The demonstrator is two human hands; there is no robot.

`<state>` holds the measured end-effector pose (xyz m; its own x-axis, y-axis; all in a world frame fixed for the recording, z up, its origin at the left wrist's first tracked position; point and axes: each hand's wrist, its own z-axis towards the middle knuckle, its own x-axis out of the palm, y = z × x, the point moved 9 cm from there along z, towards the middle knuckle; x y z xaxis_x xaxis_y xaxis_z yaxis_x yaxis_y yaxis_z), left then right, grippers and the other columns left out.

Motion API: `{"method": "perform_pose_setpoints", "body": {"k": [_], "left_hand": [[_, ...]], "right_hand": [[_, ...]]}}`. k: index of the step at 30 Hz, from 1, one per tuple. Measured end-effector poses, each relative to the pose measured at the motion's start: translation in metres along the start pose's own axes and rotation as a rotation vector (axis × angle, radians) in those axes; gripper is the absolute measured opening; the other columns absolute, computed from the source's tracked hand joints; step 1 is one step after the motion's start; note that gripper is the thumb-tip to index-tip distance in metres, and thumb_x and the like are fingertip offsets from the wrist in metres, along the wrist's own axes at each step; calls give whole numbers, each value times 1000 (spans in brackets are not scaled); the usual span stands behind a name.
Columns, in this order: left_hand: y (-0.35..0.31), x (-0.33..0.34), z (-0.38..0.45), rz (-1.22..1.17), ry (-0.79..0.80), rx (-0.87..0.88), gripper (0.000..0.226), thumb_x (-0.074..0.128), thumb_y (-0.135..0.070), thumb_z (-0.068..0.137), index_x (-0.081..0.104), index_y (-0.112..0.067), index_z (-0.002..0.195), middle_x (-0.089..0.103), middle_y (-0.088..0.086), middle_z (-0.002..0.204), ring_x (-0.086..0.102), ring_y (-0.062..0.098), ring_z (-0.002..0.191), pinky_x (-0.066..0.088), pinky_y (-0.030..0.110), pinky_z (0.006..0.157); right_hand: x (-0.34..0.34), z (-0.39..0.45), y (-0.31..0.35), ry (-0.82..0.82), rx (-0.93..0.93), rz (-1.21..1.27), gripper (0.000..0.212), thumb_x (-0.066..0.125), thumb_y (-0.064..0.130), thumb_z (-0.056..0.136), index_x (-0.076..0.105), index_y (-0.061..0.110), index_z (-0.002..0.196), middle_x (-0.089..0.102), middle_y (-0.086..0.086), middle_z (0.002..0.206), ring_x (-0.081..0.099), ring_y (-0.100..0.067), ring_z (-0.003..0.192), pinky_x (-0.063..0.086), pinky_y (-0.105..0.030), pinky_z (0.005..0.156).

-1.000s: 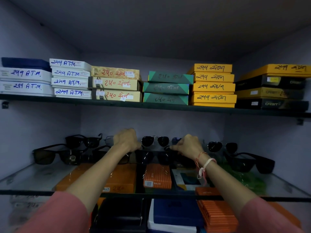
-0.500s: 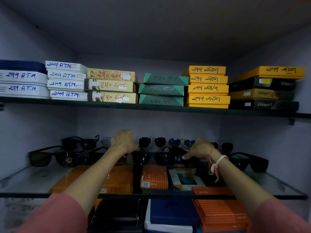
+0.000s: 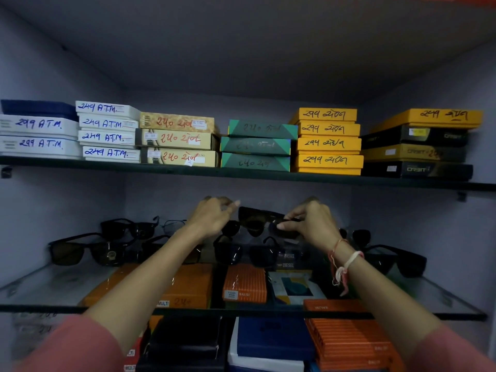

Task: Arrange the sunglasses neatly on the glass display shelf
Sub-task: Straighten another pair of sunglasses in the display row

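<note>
Lifted since before, sunglasses (image 3: 257, 217) span hands sideways, tilted.

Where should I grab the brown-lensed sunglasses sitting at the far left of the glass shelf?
Take the brown-lensed sunglasses by the bridge between the lenses, coming straight in from the front. They face outward with the arms running back towards the wall, and the glass shelf in front of them is bare, so the fingers probably avoid smudging the lenses.

Dim alcove, pale lilac walls (image 3: 61, 205); upper shelf (image 3: 241, 175) w/ stacked boxes (image 3: 328, 142), grey ceiling (image 3: 241, 49)
</note>
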<state>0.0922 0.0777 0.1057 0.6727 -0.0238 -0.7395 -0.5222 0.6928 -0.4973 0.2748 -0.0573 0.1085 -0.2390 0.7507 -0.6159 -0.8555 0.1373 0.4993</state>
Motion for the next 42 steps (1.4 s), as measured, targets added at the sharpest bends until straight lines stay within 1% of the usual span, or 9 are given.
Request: {"method": "perform_pose_setpoints", "body": {"k": [3,7,16,20,26,29,33,38,42], "left_hand": [[-4,3,-6,-306,92,-24,47,59,-38,91,67,0,115,70,6,87,64,10,60,51,16,43],[0,-11,-9,-524,10,-88,49,73,-42,78,72,3,96,72,9,70,67,11,52,54,19,45],[-22,-4,-26,-29,130,101,25,73,-26,82,76,-2,89,73,6,65,69,11,54,61,23,58],[-38,-17,-36,267,-9,226,26,67,-35,86,78,-12,88,74,5,68,66,12,59,59,35,72],[-50,-8,-53,394,59,299,34,62,-42,88,77,-12,90,69,3,66,62,17,64,57,35,73],[-57,-4,-60,377,115,316,34,62,-41,89,77,-10,87,75,9,74,68,22,72,56,34,71],[-65,-10,-64,240,105,300,30,64,-29,89,76,-6,73,74,10,65,71,19,56,60,31,61],[-77,-8,-54,11,57,174,26,68,-22,85,75,-2,70,71,6,56,61,9,37,52,16,42],[-89,15,-41,-94,61,57,28,71,-26,80,76,-2,66,69,4,55,58,13,42,58,28,53]], "right_hand": [[-6,-2,10,-39,-106,16,27,86,33,65,81,14,84,73,-4,88,66,-18,89,53,-30,72],[-14,-9,17,-75,-165,61,27,86,35,62,81,18,82,72,0,87,64,-12,84,49,-21,67],[-17,-24,23,-21,-248,96,24,87,36,62,81,21,80,71,3,92,65,-10,89,55,-25,82],[-22,-29,17,56,-159,209,32,81,47,67,78,19,83,76,7,85,70,-6,80,56,-15,66],[-27,-32,4,40,-36,125,22,84,25,70,81,11,88,79,-3,85,66,1,69,47,3,59],[-40,-38,9,-61,-43,15,19,82,24,73,82,10,86,80,-5,83,71,-9,73,53,-8,68],[-66,-48,10,-198,-2,-91,12,79,22,76,82,12,82,80,-8,82,73,-20,79,60,-35,82],[-91,-55,-11,-236,117,-128,11,80,22,72,81,12,76,78,-11,81,73,-28,82,61,-42,79],[-105,-51,-40,-207,215,-149,12,82,21,70,79,10,72,77,-14,83,72,-31,86,60,-39,80]]}}
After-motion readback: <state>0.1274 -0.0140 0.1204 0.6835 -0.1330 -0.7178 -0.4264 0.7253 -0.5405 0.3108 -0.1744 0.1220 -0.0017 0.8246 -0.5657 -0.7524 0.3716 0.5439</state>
